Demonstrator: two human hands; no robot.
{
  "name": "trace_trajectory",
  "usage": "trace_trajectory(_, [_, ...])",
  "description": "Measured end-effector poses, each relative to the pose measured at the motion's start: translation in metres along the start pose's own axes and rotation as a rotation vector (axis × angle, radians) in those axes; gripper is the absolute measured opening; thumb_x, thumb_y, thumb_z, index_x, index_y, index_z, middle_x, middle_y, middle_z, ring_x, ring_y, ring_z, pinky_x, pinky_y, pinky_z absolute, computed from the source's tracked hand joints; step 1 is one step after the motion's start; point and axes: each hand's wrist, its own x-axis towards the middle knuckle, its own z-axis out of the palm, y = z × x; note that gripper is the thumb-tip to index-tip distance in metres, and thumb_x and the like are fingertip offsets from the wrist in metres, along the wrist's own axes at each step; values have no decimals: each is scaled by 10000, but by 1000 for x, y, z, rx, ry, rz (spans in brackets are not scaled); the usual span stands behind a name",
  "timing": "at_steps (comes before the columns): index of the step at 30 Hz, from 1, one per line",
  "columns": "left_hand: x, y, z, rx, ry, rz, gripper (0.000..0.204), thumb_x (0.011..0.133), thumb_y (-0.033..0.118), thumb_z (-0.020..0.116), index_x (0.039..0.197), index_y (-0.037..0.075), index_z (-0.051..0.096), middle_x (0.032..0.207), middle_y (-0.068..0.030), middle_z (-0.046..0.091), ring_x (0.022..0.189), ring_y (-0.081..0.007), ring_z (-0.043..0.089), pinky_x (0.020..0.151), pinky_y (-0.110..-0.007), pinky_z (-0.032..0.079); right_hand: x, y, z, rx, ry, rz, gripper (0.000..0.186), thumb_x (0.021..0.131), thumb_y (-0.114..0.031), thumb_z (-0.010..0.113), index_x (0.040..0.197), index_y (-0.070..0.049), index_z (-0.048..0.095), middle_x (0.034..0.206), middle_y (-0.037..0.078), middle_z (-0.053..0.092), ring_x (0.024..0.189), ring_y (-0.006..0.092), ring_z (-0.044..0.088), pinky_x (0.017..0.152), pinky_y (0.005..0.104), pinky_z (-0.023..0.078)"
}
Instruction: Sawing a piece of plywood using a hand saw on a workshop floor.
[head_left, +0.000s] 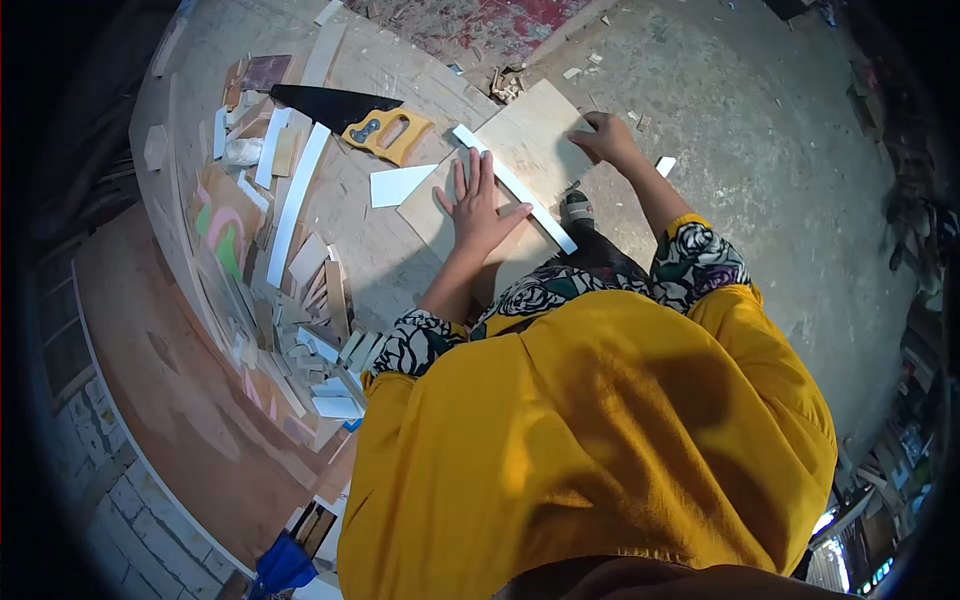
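A light plywood board (pixel 537 122) lies tilted in front of me, with a narrow white strip (pixel 515 188) laid across it. My left hand (pixel 478 212) is open, its fingers spread flat against the board and its thumb on the strip. At the board's right edge, my right hand (pixel 603 138) is closed, with bent fingers on the edge; its fingertips are partly hidden. Left of the board is a handsaw (pixel 375 118) with a dark blade and a yellow handle. A white flat offcut (pixel 400 185) sits partly beside the board, near my left hand.
Wood offcuts (pixel 335 290) and white strips (pixel 292 215) are piled along the left of the worktable (pixel 385 255). A small white scrap (pixel 665 166) lies on the concrete floor (pixel 760 200) at right. Clutter lines the far right, and a blue object (pixel 284 565) is at lower left.
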Motion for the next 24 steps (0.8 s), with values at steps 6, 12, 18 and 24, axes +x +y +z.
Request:
trace_trajectory(6, [11,17,-1,12,-17,79,1067,678,589,701,1490,143,173,1563,-89,133,1428,-367,76,1008,-714,-20,-2,17,-12,103,81,49,331,735,-318,756,837,-12,684,611,63,625,500,142,581,487,293,444])
trace_trajectory(12, [6,18,2,45,19,72,1052,674,601,697,1479,123,215,1555,-96,162,1419,-365,110,1010,-700,6,-2,17,-12,145,43,51,323,732,-302,766,824,-6,674,602,41,610,502,127,574,478,278,436])
trace_trajectory(18, [19,29,4,27,96,101,1048,667,624,684,1468,113,244,1540,-102,206,1403,-370,161,1016,-679,26,10,19,-30,127,42,65,287,738,-258,767,807,-2,656,595,29,590,481,112,539,460,268,418])
trace_trajectory(24, [24,36,2,14,62,75,1048,670,597,691,1477,127,216,1557,-84,151,1427,-354,98,1035,-679,20,11,14,-37,189,53,84,218,762,-207,750,771,-18,642,609,8,572,497,89,512,437,248,383])
